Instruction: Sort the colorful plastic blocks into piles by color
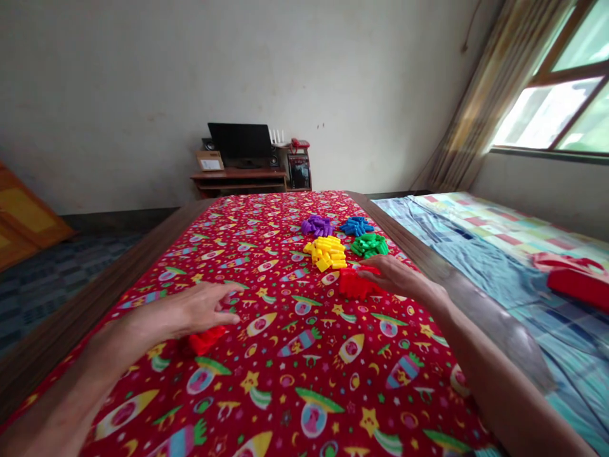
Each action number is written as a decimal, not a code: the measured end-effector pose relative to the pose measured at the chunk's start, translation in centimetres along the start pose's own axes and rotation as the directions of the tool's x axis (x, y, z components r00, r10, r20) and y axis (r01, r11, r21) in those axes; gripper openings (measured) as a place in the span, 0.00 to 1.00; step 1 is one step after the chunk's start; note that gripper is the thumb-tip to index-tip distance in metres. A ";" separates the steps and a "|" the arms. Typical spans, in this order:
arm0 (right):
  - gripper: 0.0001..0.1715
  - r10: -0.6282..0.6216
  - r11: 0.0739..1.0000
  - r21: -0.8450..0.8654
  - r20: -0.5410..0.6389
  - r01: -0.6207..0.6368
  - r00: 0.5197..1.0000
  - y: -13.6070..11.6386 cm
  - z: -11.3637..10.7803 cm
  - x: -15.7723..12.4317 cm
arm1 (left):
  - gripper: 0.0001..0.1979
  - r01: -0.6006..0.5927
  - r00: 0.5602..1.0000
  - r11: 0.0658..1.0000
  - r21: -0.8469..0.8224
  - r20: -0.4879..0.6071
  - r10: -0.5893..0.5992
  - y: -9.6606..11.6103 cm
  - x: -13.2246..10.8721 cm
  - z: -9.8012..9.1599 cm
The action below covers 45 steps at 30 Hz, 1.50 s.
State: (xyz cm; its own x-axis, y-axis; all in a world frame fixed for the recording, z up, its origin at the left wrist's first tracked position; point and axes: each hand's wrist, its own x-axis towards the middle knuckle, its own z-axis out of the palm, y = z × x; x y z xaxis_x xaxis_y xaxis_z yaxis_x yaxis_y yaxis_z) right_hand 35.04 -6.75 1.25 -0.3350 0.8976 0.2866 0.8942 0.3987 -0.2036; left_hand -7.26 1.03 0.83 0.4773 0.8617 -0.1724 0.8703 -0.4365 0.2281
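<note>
My left hand hovers at the left of the cloth, its thumb and fingers apart and nothing seen between them. Below its palm lies a small red group of pieces, partly covered by the hand. On the right, my right hand reaches over a pile of red plastic pieces, fingers stretched out along its far right side. Whether the fingertips touch the pile cannot be made out. Just beyond it sit piles of yellow pieces and green pieces.
Purple pieces and blue pieces lie farther back on the red patterned cloth. A bed adjoins the table's right side. At the far wall stands a desk with a monitor.
</note>
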 end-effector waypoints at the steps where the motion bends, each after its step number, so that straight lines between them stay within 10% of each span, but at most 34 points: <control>1: 0.17 -0.004 1.000 0.024 -0.032 0.005 0.999 0.0 0.0 0.1 | 0.31 -0.011 0.999 1.000 0.017 0.040 0.010 0.0 -0.6 0.2; 8: 0.19 0.061 0.996 0.073 -0.275 -0.042 0.959 -0.7 -1.0 0.8 | 0.21 -0.097 0.994 0.995 -0.023 -0.045 0.096 -1.5 -4.9 2.5; 13: 0.18 -0.025 0.974 0.213 -0.210 0.070 0.977 -4.3 0.5 0.6 | 0.25 -0.092 0.991 0.932 -0.351 -0.127 0.049 3.0 -2.8 3.4; 19: 0.22 -0.449 0.849 0.238 -0.143 0.471 0.882 -8.6 3.4 0.2 | 0.41 -0.098 0.990 0.486 -0.869 -0.036 0.134 11.8 1.6 5.1; 23: 0.15 -0.392 0.879 0.247 -0.114 0.408 0.913 -7.6 2.8 0.4 | 0.40 -0.110 0.956 0.276 -0.955 -0.026 0.294 14.7 2.8 6.4; 30: 0.07 -0.020 0.997 0.079 0.007 0.019 1.000 -3.4 -2.7 -0.3 | 0.19 -0.531 0.835 0.660 -0.532 -0.464 0.297 16.3 4.0 5.7; 36: 0.08 0.072 0.994 0.068 0.219 -0.088 0.973 -0.3 -1.5 0.5 | 0.20 -0.633 0.736 0.684 -0.364 -0.558 0.384 18.2 7.6 8.5; 41: 0.14 0.130 0.982 0.119 0.136 -0.147 0.982 1.3 -1.5 0.6 | 0.20 -0.801 0.528 0.598 -0.009 -0.480 0.701 17.2 8.1 10.9; 45: 0.14 0.226 0.965 0.126 0.034 -0.228 0.974 1.7 -2.0 0.2 | 0.21 -0.767 0.561 0.642 -0.026 -0.513 0.649 17.6 8.0 11.9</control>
State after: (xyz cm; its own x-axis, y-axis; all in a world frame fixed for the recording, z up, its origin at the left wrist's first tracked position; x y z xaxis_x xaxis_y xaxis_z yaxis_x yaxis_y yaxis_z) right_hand 37.11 -6.22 2.86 -0.1345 0.9703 0.2010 0.9024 0.2038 -0.3798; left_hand 13.35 -2.84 -7.95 0.7706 0.3331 0.5433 0.1894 -0.9337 0.3039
